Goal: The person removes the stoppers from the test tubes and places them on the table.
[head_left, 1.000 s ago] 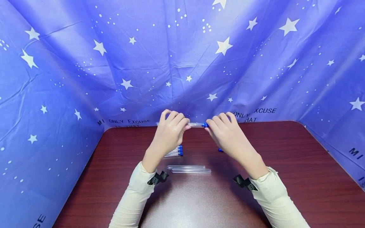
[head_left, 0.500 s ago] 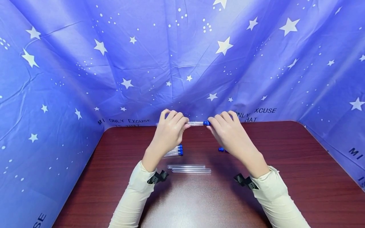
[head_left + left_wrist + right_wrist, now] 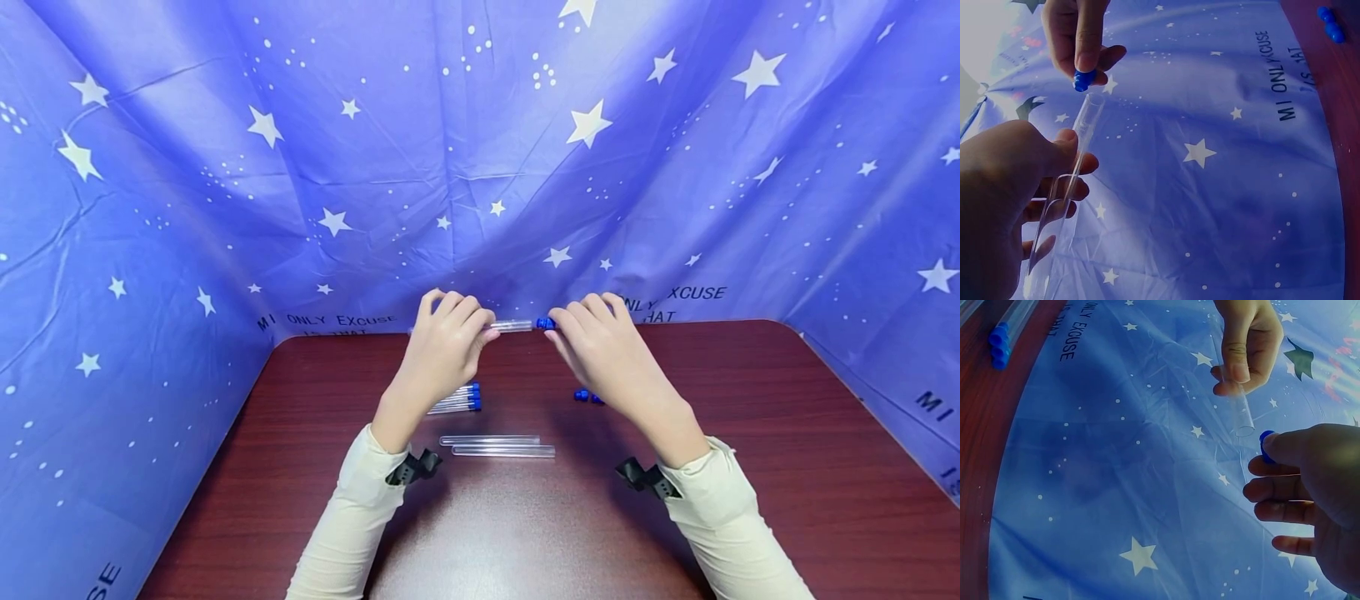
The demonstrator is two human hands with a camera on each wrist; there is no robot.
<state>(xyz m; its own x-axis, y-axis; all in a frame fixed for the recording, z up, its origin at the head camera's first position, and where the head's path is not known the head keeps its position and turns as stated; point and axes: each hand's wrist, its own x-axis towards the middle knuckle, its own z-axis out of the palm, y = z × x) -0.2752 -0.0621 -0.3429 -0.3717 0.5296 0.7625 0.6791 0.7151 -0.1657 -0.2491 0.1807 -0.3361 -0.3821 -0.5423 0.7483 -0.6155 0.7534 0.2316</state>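
My left hand [image 3: 444, 358] pinches a clear test tube [image 3: 513, 326] above the far part of the table, thumb against fingers. The tube lies roughly level, its open mouth pointing right. Between thumb and fingertips, my right hand [image 3: 618, 362] holds a blue cap [image 3: 545, 323] just off that mouth. A small gap between cap [image 3: 1084, 80] and tube rim shows in the left wrist view. In the right wrist view the cap [image 3: 1266, 447] is partly covered by the thumb, and the tube [image 3: 1244, 419] faces it.
Two uncapped test tubes [image 3: 504, 451] lie side by side on the dark red table [image 3: 480, 525]. Behind the left forearm are several blue-capped tubes [image 3: 459, 402], partly hidden. Loose blue caps [image 3: 581, 396] lie below the right hand. A starry blue curtain [image 3: 420, 167] encloses the table.
The blue cap was at the tube's mouth in both earlier frames. Now it is apart from the rim, with the right hand slightly further right and the tube slightly further left.
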